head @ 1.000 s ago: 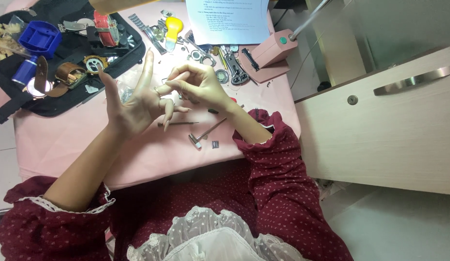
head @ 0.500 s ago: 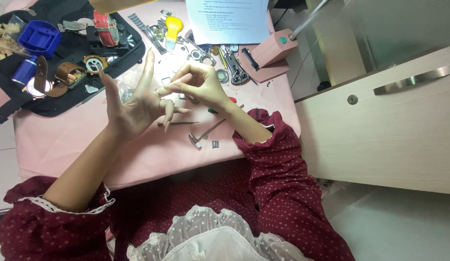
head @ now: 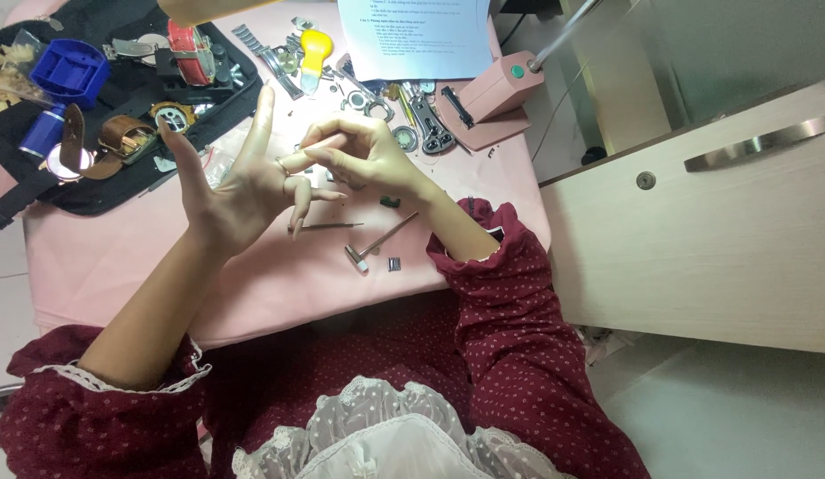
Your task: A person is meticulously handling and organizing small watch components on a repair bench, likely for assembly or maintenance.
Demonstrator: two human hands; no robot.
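1. A small ring-shaped metal part [head: 282,165] is seen at the left hand [head: 239,191], at the base of its middle fingers; it is too small for a long axis or heading to be told.
2. The left hand is raised above the pink bench [head: 279,275], palm up toward the camera, with its fingers [head: 261,111] spread wide: the index finger points up and away, the thumb is held out to the side, and the two lower fingers are curled down. Nothing is clamped by it.
3. The right hand [head: 368,155] is brought against the left hand, its fingers curled close together in a pinch at the small part; whether the part is truly gripped cannot be told.
4. A small hammer [head: 377,242] lies on the bench just below the hands, its handle slanting up to the right, head at lower left. A thin pin tool [head: 328,225] lies beside it, nearly level.
5. A white printed sheet [head: 417,35] lies at the far edge of the bench. A blue square holder [head: 68,71] rests on a black tool mat [head: 102,182] at the far left, and a yellow-handled tool [head: 313,49] lies between them.
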